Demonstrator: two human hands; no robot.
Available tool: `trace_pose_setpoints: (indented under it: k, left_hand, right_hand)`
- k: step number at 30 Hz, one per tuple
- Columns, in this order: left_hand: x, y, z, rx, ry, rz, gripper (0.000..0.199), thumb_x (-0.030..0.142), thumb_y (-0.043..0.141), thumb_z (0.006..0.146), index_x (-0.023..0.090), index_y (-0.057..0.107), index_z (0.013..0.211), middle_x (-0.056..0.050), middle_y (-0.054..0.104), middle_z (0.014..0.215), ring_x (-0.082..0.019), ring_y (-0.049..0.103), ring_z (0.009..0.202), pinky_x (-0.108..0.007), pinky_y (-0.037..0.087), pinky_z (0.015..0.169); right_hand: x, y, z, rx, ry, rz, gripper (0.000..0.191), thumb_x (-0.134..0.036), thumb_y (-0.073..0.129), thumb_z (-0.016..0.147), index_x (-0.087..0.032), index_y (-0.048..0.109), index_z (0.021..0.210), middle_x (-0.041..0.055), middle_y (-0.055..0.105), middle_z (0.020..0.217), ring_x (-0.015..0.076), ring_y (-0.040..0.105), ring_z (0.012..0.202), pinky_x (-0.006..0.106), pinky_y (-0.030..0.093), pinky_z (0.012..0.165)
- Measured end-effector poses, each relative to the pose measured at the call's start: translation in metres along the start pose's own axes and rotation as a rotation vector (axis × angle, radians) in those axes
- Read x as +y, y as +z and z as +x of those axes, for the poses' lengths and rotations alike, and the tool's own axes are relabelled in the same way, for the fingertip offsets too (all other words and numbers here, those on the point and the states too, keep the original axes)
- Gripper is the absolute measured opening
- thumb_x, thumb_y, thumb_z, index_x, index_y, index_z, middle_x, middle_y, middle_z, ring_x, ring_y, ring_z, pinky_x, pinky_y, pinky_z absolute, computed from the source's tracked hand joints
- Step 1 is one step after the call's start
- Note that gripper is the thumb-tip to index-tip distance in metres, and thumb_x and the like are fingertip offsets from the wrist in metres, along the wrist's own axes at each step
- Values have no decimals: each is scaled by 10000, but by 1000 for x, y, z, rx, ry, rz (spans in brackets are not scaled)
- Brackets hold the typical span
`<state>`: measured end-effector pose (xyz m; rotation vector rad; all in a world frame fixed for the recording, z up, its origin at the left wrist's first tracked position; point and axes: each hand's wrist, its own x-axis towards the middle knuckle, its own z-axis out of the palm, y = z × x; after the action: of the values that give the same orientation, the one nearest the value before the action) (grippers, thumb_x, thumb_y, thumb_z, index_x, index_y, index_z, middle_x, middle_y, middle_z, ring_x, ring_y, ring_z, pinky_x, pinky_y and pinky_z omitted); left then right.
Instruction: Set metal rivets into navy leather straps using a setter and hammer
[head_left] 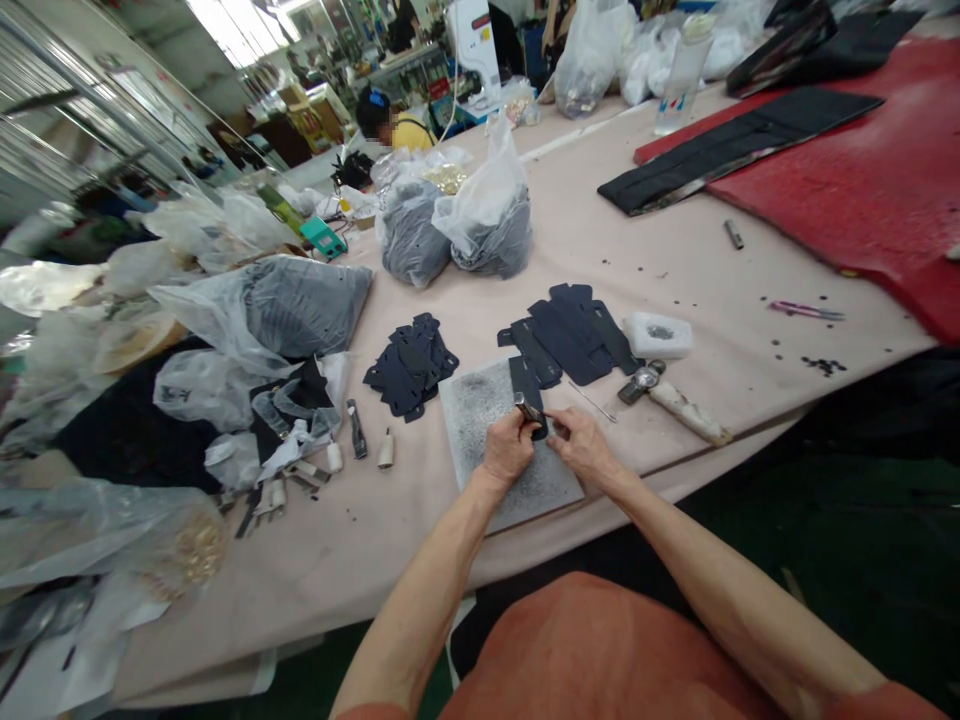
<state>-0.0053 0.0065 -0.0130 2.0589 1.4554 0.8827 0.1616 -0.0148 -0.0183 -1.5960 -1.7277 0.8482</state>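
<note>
My left hand (pixel 510 445) is closed around a short metal punch (pixel 520 400), held tilted over a dark flat piece (pixel 525 375). This piece lies on a speckled grey-white board (pixel 480 410) at the table's near edge. At the piece's right edge, my right hand (pixel 585 445) has its fingers pinched together on it; the fingertips are partly hidden. A hammer (pixel 686 410) with a worn pale handle lies to the right, beside a thin metal awl (pixel 592 402). Behind the board is a spread stack of dark pieces (pixel 574 335), and another pile (pixel 412 365) lies to its left.
A white block (pixel 660 335) stands behind the hammer. Pink tweezers (pixel 806 311) and small black scraps (pixel 823 366) lie farther right, near a red sheet (pixel 847 180). Filled plastic bags (pixel 487 225) stand at the back. Small tools (pixel 357 430) lie left. Another person (pixel 409 130) sits beyond the table.
</note>
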Motion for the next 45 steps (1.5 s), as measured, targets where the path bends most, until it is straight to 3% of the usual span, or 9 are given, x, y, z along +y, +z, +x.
trace_pose_setpoints:
  k: [8, 14, 19, 24, 28, 34, 38, 40, 45]
  left_hand:
    - [3, 1, 1, -20, 55, 99, 117, 117, 618, 844, 199, 660, 916, -41, 726, 840, -198, 687, 808, -275, 509, 723]
    - [5, 0, 0, -3, 57, 73, 129, 117, 613, 848, 199, 662, 934, -31, 725, 843, -187, 680, 803, -263, 493, 716]
    - [2, 2, -1, 8, 50, 66, 114, 122, 610, 849, 200, 658, 916, -29, 725, 834, -187, 680, 798, -261, 487, 708]
    - [1, 2, -1, 14, 21, 57, 109, 118, 610, 842, 202, 655, 894, -28, 726, 829, -183, 677, 780, -256, 484, 698]
    - [2, 1, -1, 7, 10, 55, 119, 120, 614, 837, 209, 658, 902, -22, 727, 829, -178, 677, 780, -251, 482, 697]
    - [3, 0, -1, 1, 1, 69, 108, 135, 616, 843, 209, 664, 904, -23, 724, 814, -180, 675, 776, -252, 479, 697]
    - [3, 1, 0, 2, -5, 72, 121, 128, 606, 842, 207, 667, 910, -25, 721, 808, -180, 672, 776, -252, 479, 699]
    - [3, 2, 0, 8, 6, 78, 118, 130, 602, 843, 206, 668, 905, -28, 719, 803, -182, 672, 774, -256, 479, 700]
    - [0, 3, -1, 27, 33, 84, 92, 144, 602, 842, 203, 663, 879, -32, 711, 772, -190, 669, 743, -268, 478, 678]
  right_hand:
    - [30, -107, -19, 303, 66, -584, 424, -360, 564, 853, -132, 621, 1206, 156, 605, 1079, 294, 568, 1005, 410, 449, 888]
    - [69, -144, -36, 4, 310, -932, 435, -366, 538, 862, -95, 592, 1198, 222, 618, 1049, 347, 604, 978, 420, 451, 778]
    - [70, -140, -24, -85, 597, -426, 363, -284, 633, 714, -131, 607, 1041, 128, 670, 808, 265, 654, 740, 343, 454, 641]
    - [51, -131, -25, -35, 831, 657, 279, -148, 649, 595, -162, 535, 850, 41, 632, 680, 127, 560, 496, 235, 434, 457]
    - [25, -118, -26, 110, 908, 824, 294, -95, 615, 549, -168, 514, 816, -9, 583, 613, 72, 485, 407, 166, 353, 365]
    - [-80, -146, -20, 75, 332, 513, 453, -312, 708, 679, -193, 606, 1104, -50, 554, 584, 102, 470, 416, 204, 361, 362]
    - [-155, -173, -22, 290, -123, 44, 636, -379, 636, 834, -259, 467, 1435, -7, 654, 752, 128, 551, 564, 264, 530, 610]
    - [-164, -170, -23, 297, -268, -99, 648, -377, 598, 867, -245, 424, 1477, 24, 692, 849, 152, 607, 645, 279, 545, 684]
    - [-146, -159, -21, -77, -378, -403, 546, -316, 546, 868, -244, 535, 1409, 76, 745, 941, 241, 699, 745, 312, 557, 634]
